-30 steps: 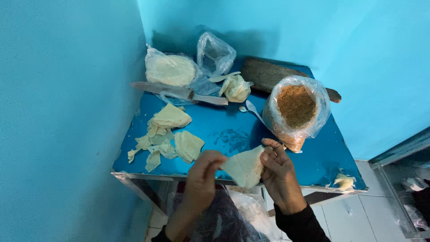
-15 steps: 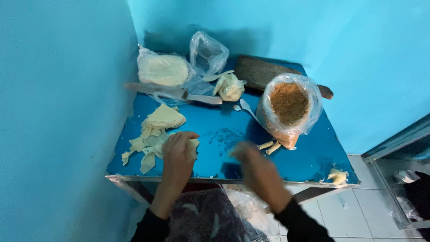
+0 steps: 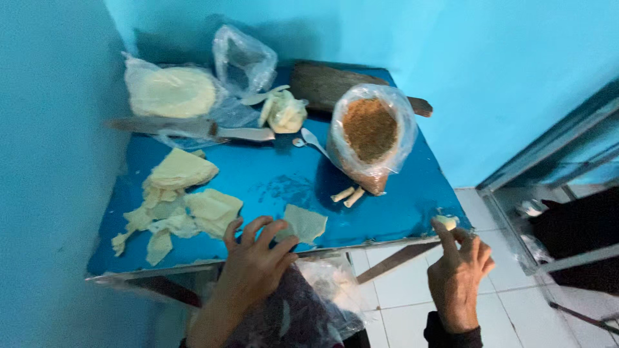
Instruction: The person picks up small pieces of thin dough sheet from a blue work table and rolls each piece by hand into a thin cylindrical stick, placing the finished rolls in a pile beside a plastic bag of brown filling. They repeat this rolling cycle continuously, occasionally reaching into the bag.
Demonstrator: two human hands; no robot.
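My left hand (image 3: 255,251), fingers spread, presses the wrapper sheet (image 3: 303,223) overhanging the tabletop (image 3: 271,183) edge; it might slip off. My right hand (image 3: 459,267) pinches a paste dab (image 3: 445,222).

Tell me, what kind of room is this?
Probably a small home food-making corner: a blue table against blue walls holds pale dough wrappers, a clear bag of brown filling and a long knife.

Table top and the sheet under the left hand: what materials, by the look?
Table top: likely painted metal, glossy blue, with scuffed patches and a thin bare edge. Sheet at the left hand: pale, thin, limp, probably a dough wrapper, matte, with irregular cut edges.
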